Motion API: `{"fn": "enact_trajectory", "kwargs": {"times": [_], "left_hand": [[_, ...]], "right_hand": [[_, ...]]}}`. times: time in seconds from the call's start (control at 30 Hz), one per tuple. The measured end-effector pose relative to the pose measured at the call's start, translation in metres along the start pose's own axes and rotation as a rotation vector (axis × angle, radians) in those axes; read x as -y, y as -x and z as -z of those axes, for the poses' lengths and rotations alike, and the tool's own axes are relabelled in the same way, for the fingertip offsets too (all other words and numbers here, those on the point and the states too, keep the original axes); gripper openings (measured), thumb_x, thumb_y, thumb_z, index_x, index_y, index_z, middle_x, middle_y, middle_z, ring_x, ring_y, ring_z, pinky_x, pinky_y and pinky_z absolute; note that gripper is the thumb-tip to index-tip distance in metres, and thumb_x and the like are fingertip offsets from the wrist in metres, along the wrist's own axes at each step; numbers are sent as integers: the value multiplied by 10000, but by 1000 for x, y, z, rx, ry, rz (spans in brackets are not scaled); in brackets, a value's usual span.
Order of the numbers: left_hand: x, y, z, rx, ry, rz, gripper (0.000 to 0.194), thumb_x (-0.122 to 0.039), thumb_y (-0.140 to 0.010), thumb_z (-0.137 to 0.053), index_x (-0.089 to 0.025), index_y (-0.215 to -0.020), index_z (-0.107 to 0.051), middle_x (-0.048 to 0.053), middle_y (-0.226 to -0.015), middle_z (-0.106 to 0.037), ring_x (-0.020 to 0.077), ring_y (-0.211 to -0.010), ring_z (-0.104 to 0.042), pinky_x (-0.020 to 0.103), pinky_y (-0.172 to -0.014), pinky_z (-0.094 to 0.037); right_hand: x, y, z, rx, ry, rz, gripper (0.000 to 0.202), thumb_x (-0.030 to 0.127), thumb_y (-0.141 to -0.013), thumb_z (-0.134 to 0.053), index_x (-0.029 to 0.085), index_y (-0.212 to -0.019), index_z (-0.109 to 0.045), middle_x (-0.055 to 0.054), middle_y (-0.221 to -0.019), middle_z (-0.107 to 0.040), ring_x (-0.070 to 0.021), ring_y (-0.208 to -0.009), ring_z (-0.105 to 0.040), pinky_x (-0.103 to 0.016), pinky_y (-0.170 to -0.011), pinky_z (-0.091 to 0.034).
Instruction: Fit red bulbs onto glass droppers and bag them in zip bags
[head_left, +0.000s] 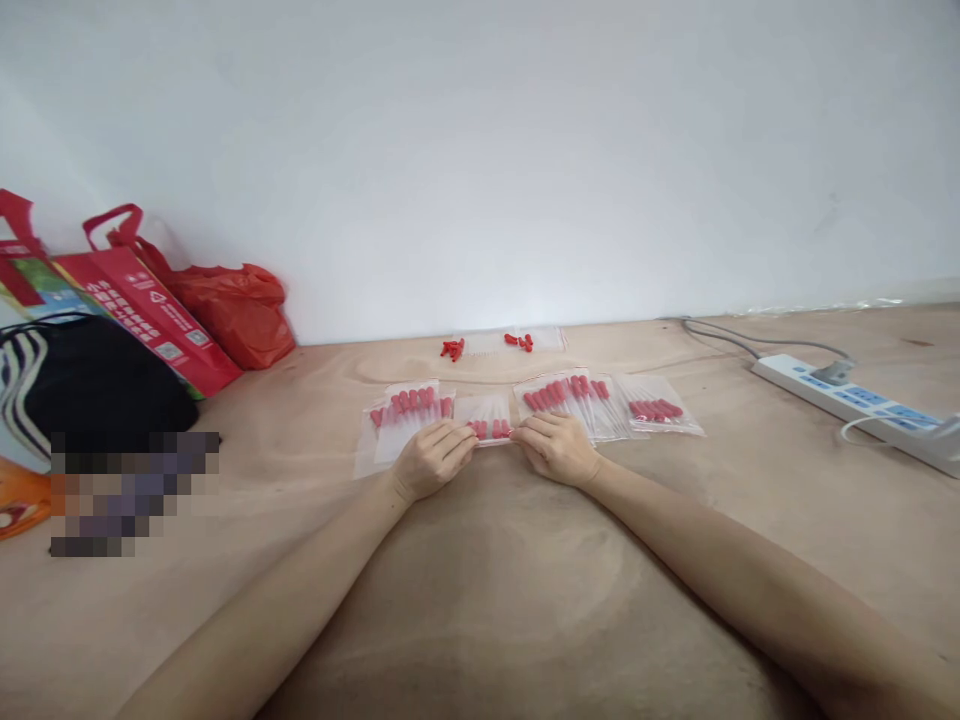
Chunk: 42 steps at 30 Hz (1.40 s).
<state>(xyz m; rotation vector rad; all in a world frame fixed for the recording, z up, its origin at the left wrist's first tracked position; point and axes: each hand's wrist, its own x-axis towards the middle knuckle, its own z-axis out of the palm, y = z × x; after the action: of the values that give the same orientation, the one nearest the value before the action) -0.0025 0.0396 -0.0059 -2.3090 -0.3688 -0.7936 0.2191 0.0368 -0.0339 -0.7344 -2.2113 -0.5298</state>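
Between my two hands lies a small clear plastic bag (483,408) with several red-tipped pieces at its near end. My left hand (437,458) pinches the bag's near left corner, fingers closed. On the opposite corner, my right hand (553,447) is closed in the same way. Left of it are overlapping clear bags (390,440) with red-tipped items. More filled bags (559,395) lie just beyond my right hand, and another bag (660,405) with red pieces is farther right.
Loose red pieces (452,350) and a flat clear bag (544,340) lie near the wall. A white power strip (855,400) with cables is at the right. Red bags (244,310) and a black drawstring bag (97,385) stand at the left.
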Motion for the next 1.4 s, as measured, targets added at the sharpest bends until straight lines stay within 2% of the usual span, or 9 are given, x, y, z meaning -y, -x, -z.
{"fn": "enact_trajectory", "kwargs": {"times": [0.33,0.6,0.8,0.9,0.97,1.03,1.13,1.2,1.4], "left_hand": [[0,5,5,-11,1,52,61,-122,-806,-521,-116,-751,-548,50,-697,-626,136,-613,-564,266,-586,-467],[1,7,5,72,-63,73,288,-253,-836,-504,-150,-569,-475,-1,-525,-512,116,-506,-471,240,-504,-380],[15,26,22,95,-49,167,360,-285,-853,-464,-169,-516,-415,-15,-482,-460,113,-478,-454,237,-488,-368],[10,24,23,63,42,274,324,-431,-781,-529,-162,-605,-492,25,-571,-547,145,-555,-535,265,-534,-439],[1,18,18,45,118,319,394,-508,-707,-578,-130,-817,-557,96,-795,-622,194,-734,-596,303,-655,-492],[-8,11,10,59,196,336,407,-460,-722,-587,-120,-943,-549,117,-931,-621,198,-843,-603,297,-733,-503],[-16,7,-1,52,254,339,122,-245,-830,-497,-159,-880,-567,56,-896,-647,132,-788,-626,228,-700,-515],[-17,7,-5,57,290,340,129,-176,-854,-444,-170,-826,-570,29,-849,-657,106,-747,-630,202,-676,-516],[-17,10,-1,18,337,346,95,-231,-840,-486,-177,-799,-551,21,-795,-645,101,-687,-619,191,-626,-508]], "right_hand": [[-3,4,0,35,-23,-19,162,109,-771,-429,170,-761,-579,-21,-693,-602,-121,-625,-487,-246,-552,-304],[-4,4,2,75,-31,-42,165,130,-784,-421,172,-733,-572,-23,-664,-586,-124,-606,-490,-247,-535,-298],[-27,18,14,-8,-171,-317,133,196,-816,-442,183,-749,-557,-33,-712,-612,-130,-662,-541,-229,-567,-364],[-27,18,16,3,-233,-335,120,216,-817,-453,185,-755,-551,-34,-718,-610,-134,-664,-547,-234,-579,-386],[-22,15,15,21,-261,-319,121,212,-820,-446,184,-756,-545,-39,-716,-601,-139,-668,-544,-240,-585,-398],[-15,10,14,49,-292,-296,114,199,-819,-438,183,-762,-536,-43,-720,-584,-141,-668,-537,-247,-589,-412],[-7,5,13,89,-389,-253,95,175,-811,-430,179,-811,-525,-61,-788,-563,-143,-708,-535,-261,-624,-447],[-3,3,10,99,-457,-234,140,181,-795,-458,173,-919,-523,-87,-899,-554,-153,-793,-542,-283,-682,-468],[9,0,-9,45,-459,-227,339,120,-776,-427,218,-1075,-553,-89,-1040,-553,-171,-944,-545,-336,-803,-471]]}}
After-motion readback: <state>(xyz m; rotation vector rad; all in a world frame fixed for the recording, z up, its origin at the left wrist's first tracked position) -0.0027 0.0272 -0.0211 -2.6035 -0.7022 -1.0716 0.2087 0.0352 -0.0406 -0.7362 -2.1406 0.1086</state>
